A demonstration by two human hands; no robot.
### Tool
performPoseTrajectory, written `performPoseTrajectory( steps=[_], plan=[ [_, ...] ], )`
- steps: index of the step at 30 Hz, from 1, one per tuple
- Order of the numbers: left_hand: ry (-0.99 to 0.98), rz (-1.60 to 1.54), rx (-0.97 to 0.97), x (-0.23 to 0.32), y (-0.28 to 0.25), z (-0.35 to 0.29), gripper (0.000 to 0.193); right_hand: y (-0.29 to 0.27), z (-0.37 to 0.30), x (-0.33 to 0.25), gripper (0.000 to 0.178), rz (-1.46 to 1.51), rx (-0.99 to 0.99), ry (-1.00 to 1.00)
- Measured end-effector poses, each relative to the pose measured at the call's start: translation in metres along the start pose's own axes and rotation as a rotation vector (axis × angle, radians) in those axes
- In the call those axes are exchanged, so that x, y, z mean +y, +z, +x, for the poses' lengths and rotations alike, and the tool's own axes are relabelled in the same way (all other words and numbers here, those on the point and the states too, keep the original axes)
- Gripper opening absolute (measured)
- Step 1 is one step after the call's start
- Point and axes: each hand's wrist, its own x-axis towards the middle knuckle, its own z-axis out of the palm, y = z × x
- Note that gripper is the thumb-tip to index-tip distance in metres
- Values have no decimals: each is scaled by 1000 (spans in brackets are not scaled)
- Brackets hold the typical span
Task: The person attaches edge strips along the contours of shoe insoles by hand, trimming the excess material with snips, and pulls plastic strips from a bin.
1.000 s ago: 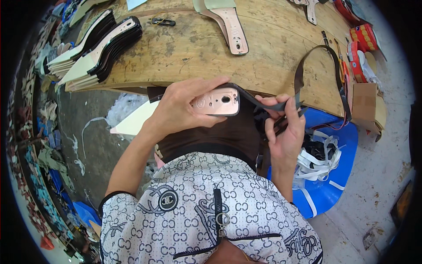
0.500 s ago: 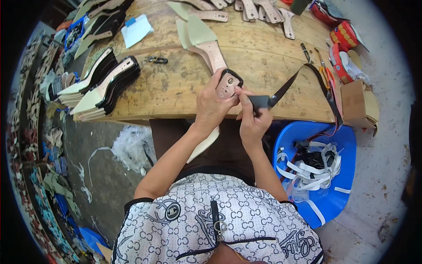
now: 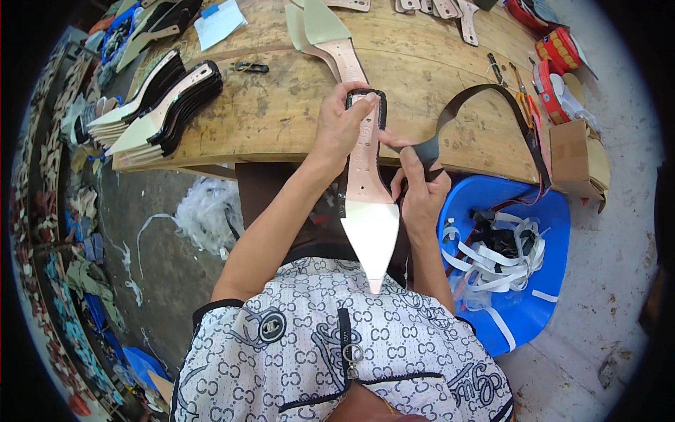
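Note:
My left hand (image 3: 336,126) is closed around the heel end of a shoe insole (image 3: 363,165), its thumb flat on the pink face. The insole points toward me, with a pale pointed toe, and black strip edges its heel and part of its sides. My right hand (image 3: 420,184) pinches a black strip (image 3: 427,150) at the insole's right side. From there the strip loops over the table and down its right edge. Beyond my left hand lie loose insoles (image 3: 320,32) with pale toes.
Black-edged insoles (image 3: 179,105) are stacked at the table's left. A blue bin (image 3: 555,274) of white and black strip scraps stands below the right edge, beside a cardboard box (image 3: 571,155). Orange-handled scissors (image 3: 524,102), red rolls (image 3: 555,49) and a small cutter (image 3: 252,67) lie on the table.
The insole has swung round so its full face shows and its toe points toward me. My right hand has moved slightly right and down along with the strip.

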Motion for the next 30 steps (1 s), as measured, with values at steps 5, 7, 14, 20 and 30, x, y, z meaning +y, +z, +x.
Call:
performPoseTrajectory(
  steps=[5,7,14,20,30],
  plan=[
    [-104,-53,93,-7,10,-3,22,-29,2,5,23,-140,-226,41],
    [-256,-140,73,-8,6,2,22,-32,1,7,29,-52,-289,58],
    [-633,-455,232,-19,5,-6,16,-16,-25,54,67,217,-83,135],
    [-440,-453,233,-10,-7,-47,22,-6,-16,35,80,11,-122,-130],
    [6,605,-361,40,-39,-81,70,-1,8,-1,62,737,-26,677]
  ],
)
